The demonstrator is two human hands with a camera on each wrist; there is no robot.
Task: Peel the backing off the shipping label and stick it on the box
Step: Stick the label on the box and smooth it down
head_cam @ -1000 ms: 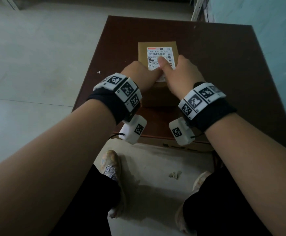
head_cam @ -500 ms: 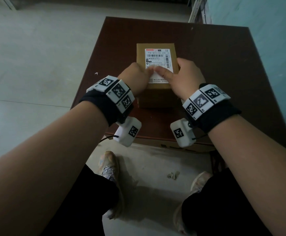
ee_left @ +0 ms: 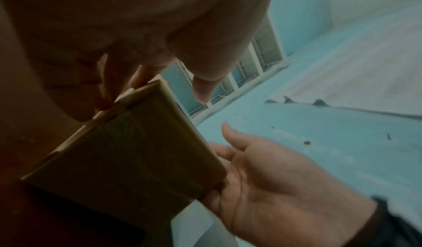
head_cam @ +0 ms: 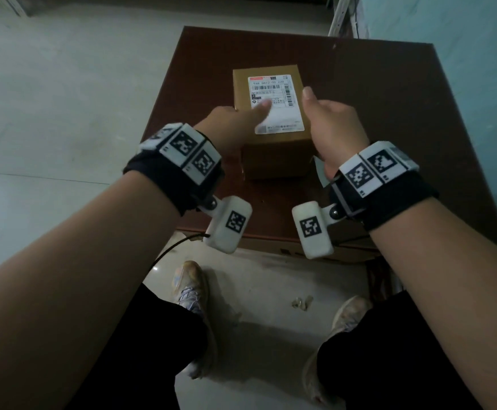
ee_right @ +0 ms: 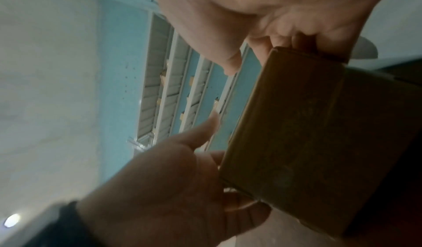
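A small brown cardboard box (head_cam: pixel 277 155) stands on the dark brown table (head_cam: pixel 389 113). The white shipping label (head_cam: pixel 282 119) lies flat on its top. My left hand (head_cam: pixel 229 125) clasps the box's left edge, fingers down the left face and thumb flat on the label's left part. My right hand (head_cam: pixel 336 125) sits against the right face with fingers curled and thumb raised off the label. A white strip, the backing (head_cam: pixel 319 174), pokes out under its palm. The wrist views show the box (ee_left: pixel 128 151) (ee_right: pixel 308 133) between both hands.
The table's near edge lies just below my wrists, with a flat carton (head_cam: pixel 271 247) under it. A teal wall (head_cam: pixel 448 25) and metal shelving (head_cam: pixel 340 16) stand at the right rear. Pale floor lies to the left, and my shoes (head_cam: pixel 191 291) are below.
Both thumbs pressed the label's lower middle earlier. Now my right thumb has lifted off and the right hand has slid to the box's right side. My left thumb stays on the label.
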